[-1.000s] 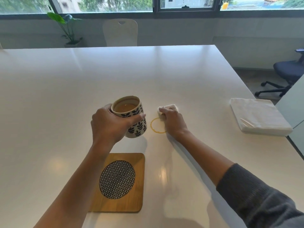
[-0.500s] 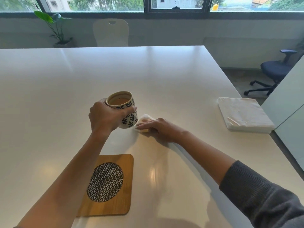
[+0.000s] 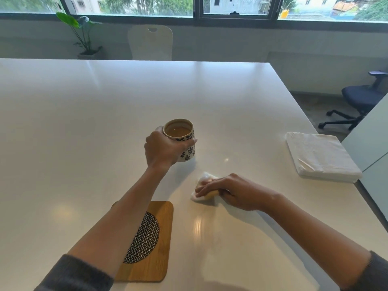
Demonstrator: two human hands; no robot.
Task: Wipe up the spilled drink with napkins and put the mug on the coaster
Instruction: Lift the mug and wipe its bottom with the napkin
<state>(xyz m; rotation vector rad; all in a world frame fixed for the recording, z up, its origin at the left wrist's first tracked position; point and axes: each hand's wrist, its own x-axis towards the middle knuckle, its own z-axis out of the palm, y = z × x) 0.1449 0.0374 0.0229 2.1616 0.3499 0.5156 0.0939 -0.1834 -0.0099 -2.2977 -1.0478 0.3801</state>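
While the left hand grips the mug (drink inside) beyond the coaster, the right hand presses a stained napkin flat on the table.

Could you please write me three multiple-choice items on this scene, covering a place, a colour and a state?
1. Where is the coaster?
A. under the mug
B. under the left forearm
C. beside the napkin stack

2. What colour is the mug's leaf pattern?
A. dark on white
B. red
C. yellow

3. What is the right hand doing?
A. hanging idle
B. lifting the stack
C. pressing a napkin to the table

Answers: 1 B, the forearm crosses it; 2 A, dark leaves on white; 3 C, fingers lie flat on the stained napkin.
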